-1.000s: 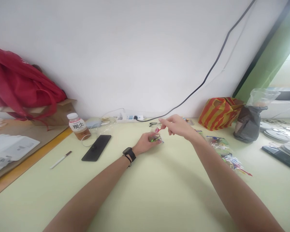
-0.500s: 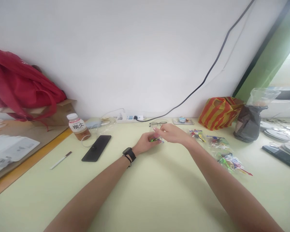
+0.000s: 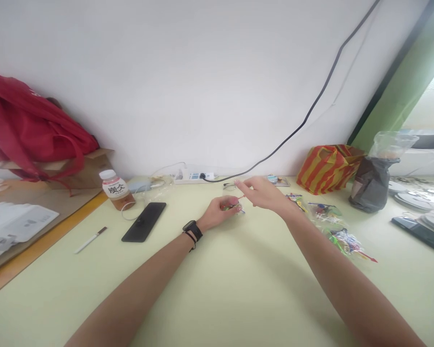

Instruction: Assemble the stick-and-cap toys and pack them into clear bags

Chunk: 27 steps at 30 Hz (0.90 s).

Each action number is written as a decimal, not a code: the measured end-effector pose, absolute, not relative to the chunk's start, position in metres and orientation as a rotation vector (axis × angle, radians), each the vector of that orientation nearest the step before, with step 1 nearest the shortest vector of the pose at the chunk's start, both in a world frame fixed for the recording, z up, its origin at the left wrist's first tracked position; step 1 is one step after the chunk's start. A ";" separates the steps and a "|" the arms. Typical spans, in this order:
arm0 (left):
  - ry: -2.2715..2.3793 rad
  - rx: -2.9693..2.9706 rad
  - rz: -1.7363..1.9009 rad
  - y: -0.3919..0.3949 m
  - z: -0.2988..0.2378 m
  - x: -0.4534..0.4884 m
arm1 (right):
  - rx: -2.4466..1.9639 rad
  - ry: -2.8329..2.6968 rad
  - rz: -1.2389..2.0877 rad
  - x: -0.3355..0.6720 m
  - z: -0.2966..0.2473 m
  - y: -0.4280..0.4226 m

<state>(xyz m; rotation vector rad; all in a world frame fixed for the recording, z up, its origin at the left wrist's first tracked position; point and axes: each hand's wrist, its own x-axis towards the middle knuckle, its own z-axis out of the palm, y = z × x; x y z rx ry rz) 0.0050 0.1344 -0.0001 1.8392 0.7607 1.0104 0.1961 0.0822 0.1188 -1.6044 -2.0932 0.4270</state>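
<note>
My left hand [image 3: 219,212], with a black watch on the wrist, is closed around a small bundle of coloured plastic pieces [image 3: 240,210]. Clear wrapping seems to surround them, and the fingers cover most of the bundle. Just right of it and slightly higher is my right hand [image 3: 265,193], its fingers bent in a pinch. A thin red plastic piece [image 3: 242,196] shows between the two hands, one end near the left fingertips; the right fingers hide its other end. Behind the hands lies a pair of glasses [image 3: 228,185], partly covered by the right hand.
Bags of coloured plastic pieces [image 3: 347,241] lie right of my right forearm. Left stand a phone [image 3: 143,221], a drink bottle [image 3: 117,190] and a marker pen [image 3: 90,240]. A power strip [image 3: 193,178] sits by the wall, with a striped bag [image 3: 327,168] and grey bag [image 3: 371,185] at right.
My right hand has moved slightly right and up, away from my left hand. The thin red piece now shows between them. The left hand stays nearly in place.
</note>
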 end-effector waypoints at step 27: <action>0.718 1.867 0.992 0.135 -0.002 0.004 | -1.383 -2.279 0.594 0.201 0.112 0.085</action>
